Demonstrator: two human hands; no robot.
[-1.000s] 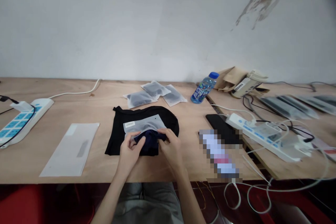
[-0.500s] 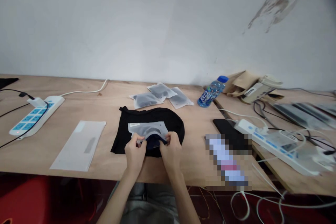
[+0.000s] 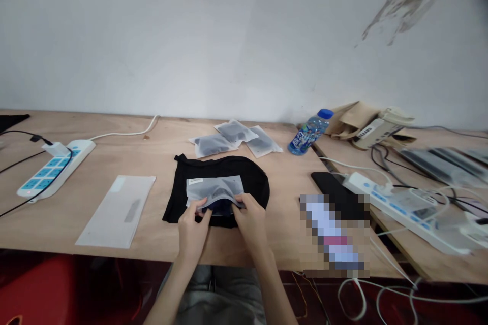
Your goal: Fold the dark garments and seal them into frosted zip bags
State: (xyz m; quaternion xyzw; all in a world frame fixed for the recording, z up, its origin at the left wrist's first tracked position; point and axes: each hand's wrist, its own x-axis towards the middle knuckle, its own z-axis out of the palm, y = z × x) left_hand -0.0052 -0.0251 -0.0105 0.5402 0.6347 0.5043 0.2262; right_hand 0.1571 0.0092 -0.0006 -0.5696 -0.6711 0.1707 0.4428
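Note:
A frosted plastic bag [image 3: 213, 188] with a small white label lies on a black cloth [image 3: 251, 175] at the table's front. My left hand [image 3: 193, 221] pinches the bag's near edge on the left. My right hand [image 3: 249, 216] grips the same edge on the right. Between my hands, a dark blue folded fabric [image 3: 219, 208] shows at the bag's near opening, partly inside it. My fingers cover part of the bag's rim and of the fabric.
Several filled frosted bags [image 3: 236, 133] lie behind the black cloth. A flat white bag [image 3: 116, 210] is at left, beside a power strip [image 3: 57, 167]. To the right are a blue-capped bottle [image 3: 310, 132], a black phone-like slab [image 3: 335, 190], a blurred-out screen [image 3: 331, 233] and another power strip [image 3: 404, 213] with cables.
The bag's near edge, bulged upward before, now lies flatter over the dark blue fabric. My hands stay at its two sides with slightly shifted fingers. The view has moved a little.

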